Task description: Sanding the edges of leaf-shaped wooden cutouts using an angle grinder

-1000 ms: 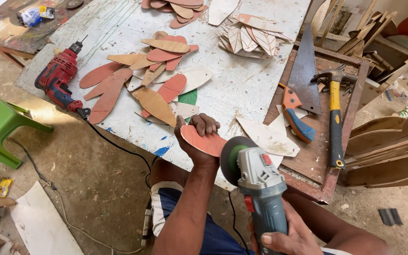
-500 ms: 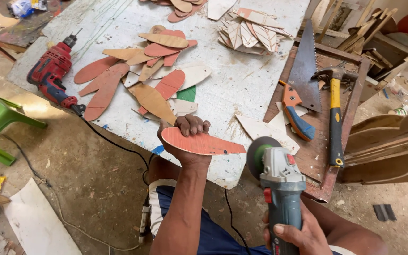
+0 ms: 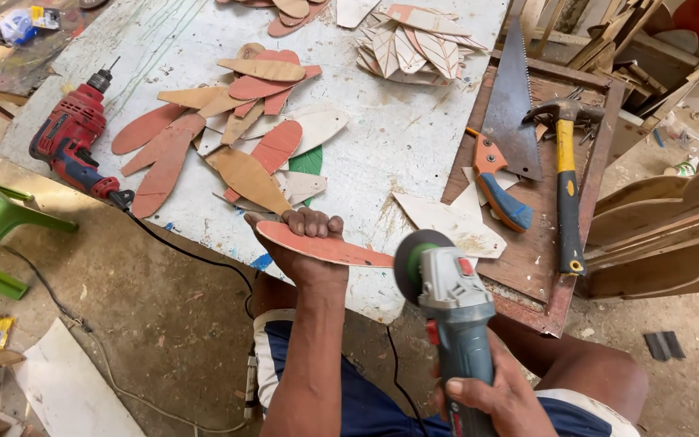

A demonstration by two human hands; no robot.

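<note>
My left hand (image 3: 305,243) is clamped around the near end of a long, flat, leaf-shaped wooden cut-out painted reddish-orange (image 3: 325,247), fingers curled over its top edge and palm beneath. The cut-out's long axis runs roughly from 9 o'clock to 4 o'clock, its free tip slanting down and right. My right hand (image 3: 499,396) is closed tight on the body of a grey angle grinder with a dark round disc (image 3: 446,303), which points up toward 12 o'clock. The key relation: the disc (image 3: 414,265) sits at the 3 o'clock end of the cut-out, its face meeting the free tip; touching or just short, I cannot tell, since the disc covers the very tip. The right hand is the nearer one to the camera; the left is further out, over the edge of the pale, paint-stained worktable (image 3: 414,137). At 11 o'clock from the left hand lies a scatter of similar flat wooden shapes (image 3: 240,137), some red, some bare. A red power drill (image 3: 70,142) lies far out at 10 o'clock, a handsaw with an orange and blue handle (image 3: 505,129) at 2 o'clock, with a yellow-handled hammer (image 3: 566,174) just beside it. Whether the disc is spinning is not discernible. The grinder's rear and part of my right hand are cut off by the bottom edge.
</note>
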